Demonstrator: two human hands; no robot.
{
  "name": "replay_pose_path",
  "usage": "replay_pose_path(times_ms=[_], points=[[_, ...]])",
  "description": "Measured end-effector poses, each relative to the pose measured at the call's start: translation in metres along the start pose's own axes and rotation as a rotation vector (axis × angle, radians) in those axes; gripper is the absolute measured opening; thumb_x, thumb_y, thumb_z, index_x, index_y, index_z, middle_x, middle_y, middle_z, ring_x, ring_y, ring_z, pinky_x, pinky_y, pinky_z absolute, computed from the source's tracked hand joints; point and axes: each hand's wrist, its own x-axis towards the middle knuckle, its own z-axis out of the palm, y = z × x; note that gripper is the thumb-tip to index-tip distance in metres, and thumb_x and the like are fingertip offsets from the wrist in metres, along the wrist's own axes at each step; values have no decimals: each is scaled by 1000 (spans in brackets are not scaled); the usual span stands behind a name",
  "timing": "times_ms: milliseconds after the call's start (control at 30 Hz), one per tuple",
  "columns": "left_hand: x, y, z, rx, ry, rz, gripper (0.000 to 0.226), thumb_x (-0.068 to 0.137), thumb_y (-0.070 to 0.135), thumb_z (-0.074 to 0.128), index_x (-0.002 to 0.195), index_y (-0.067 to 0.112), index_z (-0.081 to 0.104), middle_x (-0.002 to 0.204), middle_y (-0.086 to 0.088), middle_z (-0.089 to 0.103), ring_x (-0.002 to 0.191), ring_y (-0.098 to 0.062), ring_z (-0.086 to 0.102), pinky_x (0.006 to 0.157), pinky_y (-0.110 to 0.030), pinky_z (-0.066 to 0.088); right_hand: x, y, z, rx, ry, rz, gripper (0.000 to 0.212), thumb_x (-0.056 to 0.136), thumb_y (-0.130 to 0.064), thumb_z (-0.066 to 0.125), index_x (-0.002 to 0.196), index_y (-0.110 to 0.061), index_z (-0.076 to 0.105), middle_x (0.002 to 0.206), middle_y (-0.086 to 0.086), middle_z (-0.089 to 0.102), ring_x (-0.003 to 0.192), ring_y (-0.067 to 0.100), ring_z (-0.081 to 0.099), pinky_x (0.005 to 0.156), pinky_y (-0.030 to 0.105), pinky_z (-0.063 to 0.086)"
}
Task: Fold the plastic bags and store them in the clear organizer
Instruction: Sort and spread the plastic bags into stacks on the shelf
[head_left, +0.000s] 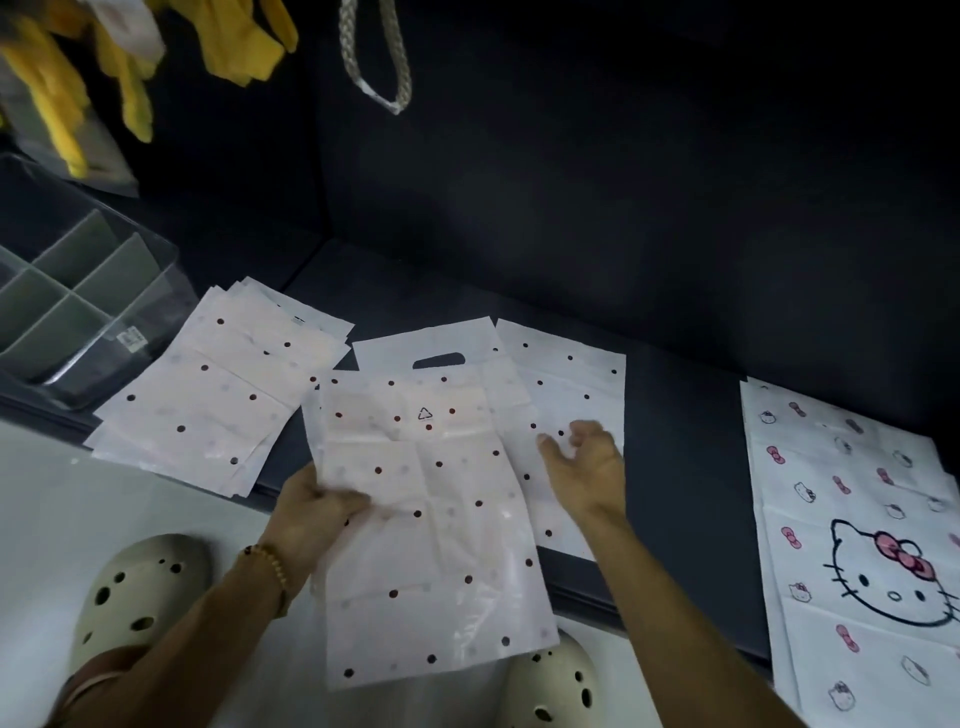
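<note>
Left hand (311, 512) pinching the left edge of a dotted plastic bag (426, 519), fingers clamped on it, bag hanging past the front edge of the dark platform (685, 467). Right hand (584, 465) hovering just right of that bag, fingers loosely apart, holding nothing, above another dotted bag (566, 384). Stack of dotted bags (218, 395) near the left end, beside the clear organizer (78, 306) at the far-left corner. Cat-print bags (857, 545) at the right end; bare dark surface between.

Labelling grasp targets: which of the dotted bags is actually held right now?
The dotted bag in the middle, pinched at its left edge by the left hand and hanging over the ledge. The other dotted bags lie flat.
</note>
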Motion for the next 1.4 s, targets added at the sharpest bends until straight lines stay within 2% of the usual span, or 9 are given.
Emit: replay_pose_path(times_ms=[167,333,500,633,800,900,1000,1167,1400], points=[[2,-4,-23,-20,44,-9,26,76,-5,68,94,14,68,90,-7,73,83,-32,67,71,-42,55,23,-14,25,-315,-138,43,81,73,-47,78,131,-7,38,128,10,48,117,30,51,76,36,47],[2,-5,-27,-60,30,-16,27,76,-6,67,98,10,67,91,-9,73,83,-32,68,69,-41,56,35,-13,26,-106,-318,168,52,84,-33,71,123,-3,52,124,11,59,108,27,59,87,34,52],[0,1,-17,-125,-50,-4,26,78,-10,64,95,10,68,89,-6,75,78,-26,71,63,-35,56,21,7,-6,129,-109,260,50,94,-28,56,137,-6,46,134,9,52,106,22,55,88,31,46],[2,8,1,-146,-100,-24,26,78,-9,65,94,12,69,91,-6,74,85,-29,69,74,-42,55,9,30,-27,-55,-50,302,22,83,-21,63,101,-8,63,110,14,66,83,20,63,78,36,56],[18,33,31,-73,-218,8,27,81,-6,65,102,11,67,96,-7,73,86,-28,69,67,-36,55,17,40,-34,-100,10,318,73,74,-31,76,134,-11,41,135,12,38,127,34,36,97,45,42],[34,53,58,-107,-294,45,28,80,-9,64,100,10,67,99,-10,73,85,-23,71,66,-30,56,35,43,-36,71,48,356,42,89,-34,61,116,-4,51,120,15,53,99,28,55,81,38,48],[55,66,97,87,-273,134,28,79,-7,66,102,10,65,106,-11,69,94,-24,67,76,-30,54,48,38,-40,229,86,458,39,98,-39,44,90,-3,56,90,12,60,71,21,54,70,37,48],[70,70,148,897,14,292,51,79,12,63,124,7,42,128,-20,43,119,-32,40,92,-36,45,61,33,-38,447,-52,498,25,82,-29,70,86,-5,62,85,9,62,73,21,59,62,37,60],[74,79,142,721,-184,87,64,70,24,79,125,10,48,119,-7,57,106,-26,58,89,-34,52,51,33,-31,410,-267,372,21,76,-17,79,92,-14,65,87,1,72,63,10,68,46,19,46]])
